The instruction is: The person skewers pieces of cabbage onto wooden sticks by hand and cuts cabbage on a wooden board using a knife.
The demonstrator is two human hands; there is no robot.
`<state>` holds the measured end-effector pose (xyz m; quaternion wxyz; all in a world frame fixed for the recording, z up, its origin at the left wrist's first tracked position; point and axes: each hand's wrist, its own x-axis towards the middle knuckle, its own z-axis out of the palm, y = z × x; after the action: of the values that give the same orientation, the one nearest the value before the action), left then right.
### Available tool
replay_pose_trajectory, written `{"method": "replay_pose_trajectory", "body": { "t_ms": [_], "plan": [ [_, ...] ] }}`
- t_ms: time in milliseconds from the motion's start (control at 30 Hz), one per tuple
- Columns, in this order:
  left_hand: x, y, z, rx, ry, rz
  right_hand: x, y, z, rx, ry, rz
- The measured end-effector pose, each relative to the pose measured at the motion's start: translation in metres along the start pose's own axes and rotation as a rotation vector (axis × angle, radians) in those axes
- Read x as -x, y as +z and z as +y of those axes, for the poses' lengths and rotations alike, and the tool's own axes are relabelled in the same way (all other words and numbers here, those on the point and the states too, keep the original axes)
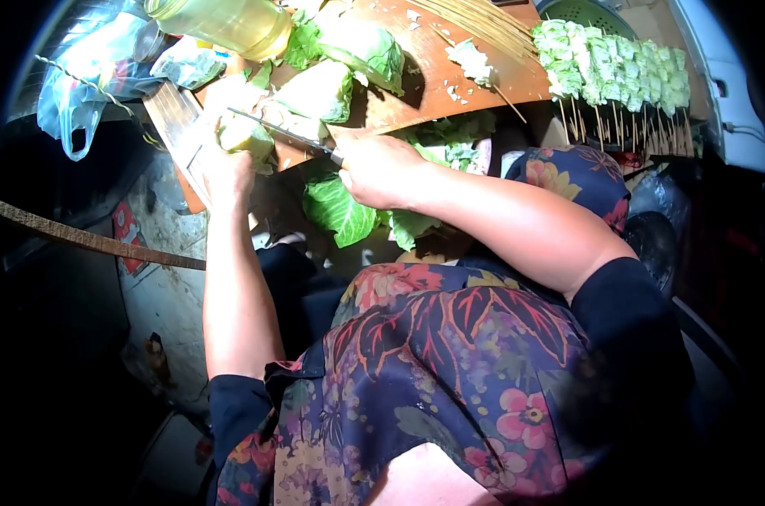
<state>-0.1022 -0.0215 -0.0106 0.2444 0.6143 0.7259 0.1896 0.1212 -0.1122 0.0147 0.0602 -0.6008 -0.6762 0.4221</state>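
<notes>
My right hand is closed around the handle of a knife, whose blade points left. Just beyond the blade's tip, my left hand grips a pale green cabbage piece; strong light washes out some of the fingers. The blade passes over or against this piece, and I cannot tell whether it cuts in. Beside them on the orange-brown board lie a cut cabbage chunk and a larger cabbage piece. Loose cabbage leaves hang below the board's near edge, under my right wrist.
Skewered cabbage pieces stand in a dense row at the right. Bare bamboo skewers lie at the back, near one loaded skewer. A jar of yellowish liquid and a blue plastic bag are at the upper left.
</notes>
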Motion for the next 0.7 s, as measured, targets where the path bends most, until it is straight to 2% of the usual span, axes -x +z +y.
{"method": "replay_pose_trajectory", "body": {
  "t_ms": [33,167,233,267,333,367,433,500,567,600,633,700],
  "plan": [
    [-0.007,-0.001,-0.007,-0.019,0.063,0.072,0.004,-0.004,-0.002,-0.035,-0.026,-0.035],
    [-0.007,-0.014,0.001,-0.042,0.143,0.112,0.015,-0.013,-0.002,-0.136,-0.063,0.063],
    [-0.002,-0.012,0.01,-0.409,0.525,0.445,0.017,-0.013,0.003,-0.185,-0.069,0.111],
    [0.0,-0.007,0.011,-0.411,0.523,0.444,0.018,-0.013,0.004,-0.23,-0.076,0.159],
    [0.007,0.008,0.021,-0.16,0.508,0.223,0.023,-0.022,0.0,-0.289,-0.077,0.186],
    [0.017,0.016,0.03,-0.21,0.533,0.19,0.025,-0.026,-0.001,-0.347,-0.077,0.213],
    [0.024,0.034,0.034,-0.201,0.393,-0.005,0.023,-0.024,0.002,-0.372,-0.095,0.261],
    [0.024,0.044,0.03,-0.238,0.293,-0.223,0.022,-0.024,0.006,-0.364,-0.182,0.406],
    [0.027,0.042,0.036,-0.075,0.189,-0.479,0.026,-0.029,0.006,-0.35,-0.178,0.433],
    [0.02,0.055,0.014,0.115,0.223,-0.578,0.027,-0.032,0.007,-0.379,-0.148,0.407],
    [0.017,0.055,0.017,0.115,0.225,-0.577,0.029,-0.034,0.008,-0.408,-0.118,0.38],
    [0.01,0.055,0.022,0.27,-0.054,-0.42,0.036,-0.04,0.008,-0.445,-0.093,0.364]
  ]
}}
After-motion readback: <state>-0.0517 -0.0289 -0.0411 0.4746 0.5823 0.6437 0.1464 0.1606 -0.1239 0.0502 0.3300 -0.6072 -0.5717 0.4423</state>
